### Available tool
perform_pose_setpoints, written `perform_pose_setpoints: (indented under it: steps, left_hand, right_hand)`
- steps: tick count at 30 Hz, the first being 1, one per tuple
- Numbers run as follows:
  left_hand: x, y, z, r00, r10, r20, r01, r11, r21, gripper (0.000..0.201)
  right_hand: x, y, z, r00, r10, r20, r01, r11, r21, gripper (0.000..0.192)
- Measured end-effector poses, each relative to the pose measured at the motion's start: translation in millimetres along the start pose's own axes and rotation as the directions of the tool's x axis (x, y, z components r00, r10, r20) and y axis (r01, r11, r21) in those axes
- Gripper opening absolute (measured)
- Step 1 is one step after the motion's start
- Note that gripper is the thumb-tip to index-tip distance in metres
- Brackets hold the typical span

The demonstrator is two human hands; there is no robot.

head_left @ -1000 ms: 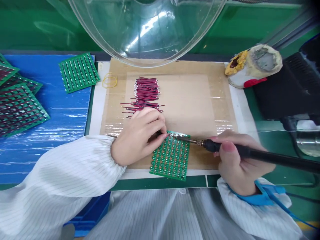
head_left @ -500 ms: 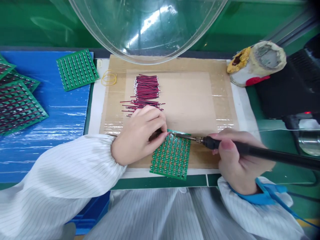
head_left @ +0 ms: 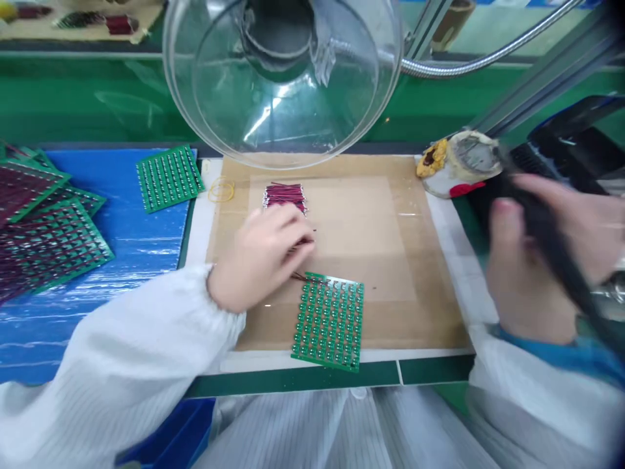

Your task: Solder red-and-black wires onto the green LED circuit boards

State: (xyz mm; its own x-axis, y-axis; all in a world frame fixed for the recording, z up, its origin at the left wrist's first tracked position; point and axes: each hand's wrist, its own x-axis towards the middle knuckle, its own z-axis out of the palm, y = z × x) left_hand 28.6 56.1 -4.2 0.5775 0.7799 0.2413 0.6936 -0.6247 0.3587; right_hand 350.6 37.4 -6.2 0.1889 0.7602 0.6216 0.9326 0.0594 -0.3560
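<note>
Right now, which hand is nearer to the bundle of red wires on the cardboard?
The left hand. It lies directly on the near end of the red wire bundle. The right hand is far off to the right, beyond the cardboard's edge, holding the soldering iron.

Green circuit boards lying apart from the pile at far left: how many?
2. One green board on the cardboard mat, near the left hand; one on the blue sheet. The left pile's count is unclear.

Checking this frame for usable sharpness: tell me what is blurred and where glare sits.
Head view: the right hand and the dark soldering iron it grips are heavily motion-smeared; the left hand is softly blurred; the green board stays fairly crisp; bright reflections streak the clear dome; corners darken at the right.
</note>
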Motion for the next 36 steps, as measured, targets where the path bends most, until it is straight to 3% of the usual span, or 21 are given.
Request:
perform_pose_setpoints:
  steps: [1,3,6,10,15,19,25,27,30,32,36]
  left_hand:
    - [6.3,-8.3,-2.0,1.000,-0.026,-0.016,0.027,0.998,0.059,0.014]
    - [15.9,-23.9,-4.0,0.998,-0.062,0.004,0.061,0.992,0.113,0.015]
    - [18.7,-37.0,-2.3,0.999,-0.042,0.006,0.042,0.999,0.016,0.015]
    - [8.4,-34.4,2.2,0.993,0.017,-0.120,-0.031,0.993,-0.114,0.019]
    - [-0.3,-25.6,5.1,0.969,0.047,-0.241,-0.081,0.988,-0.134,0.020]
    - [-2.6,-27.2,9.5,0.961,0.061,-0.270,-0.097,0.988,-0.122,0.020]
    - [-8.8,-14.5,9.1,0.969,-0.038,-0.242,-0.020,0.972,-0.235,0.011]
    - [-11.6,-1.4,7.6,0.984,-0.032,-0.177,-0.023,0.953,-0.301,0.008]
    - [-16.2,16.7,8.6,0.999,0.041,-0.017,-0.045,0.926,-0.375,0.012]
    - [-19.2,23.2,11.6,0.997,0.067,0.050,-0.043,0.927,-0.373,0.014]
    - [-22.6,25.4,17.7,0.997,0.035,0.067,-0.014,0.954,-0.299,0.014]
  right_hand:
    - [5.1,3.9,0.7,0.998,-0.046,0.054,0.050,0.996,-0.075,0.035]
    - [8.9,2.0,-0.1,0.999,-0.023,0.034,0.025,0.997,-0.077,0.035]
    - [-1.5,-18.1,-7.7,0.989,0.143,-0.019,-0.138,0.974,0.179,0.036]
    - [-29.2,-43.9,-18.9,0.955,0.291,0.050,-0.292,0.902,0.317,0.035]
    - [-55.3,-51.9,-19.2,0.957,0.257,0.133,-0.289,0.869,0.402,0.035]
    - [-61.8,-57.3,-16.6,0.958,0.232,0.167,-0.284,0.845,0.453,0.035]
    - [-65.7,-61.8,-11.5,0.955,0.249,0.158,-0.295,0.806,0.513,0.020]
    - [-69.2,-63.4,-7.7,0.955,0.275,0.107,-0.282,0.745,0.605,0.012]
    - [-76.5,-66.1,-3.3,0.951,0.303,0.062,-0.261,0.680,0.685,0.016]
    - [-80.8,-67.5,-2.7,0.950,0.299,0.088,-0.278,0.684,0.675,0.016]
    - [-83.7,-68.9,-5.4,0.963,0.233,0.133,-0.263,0.728,0.633,0.014]
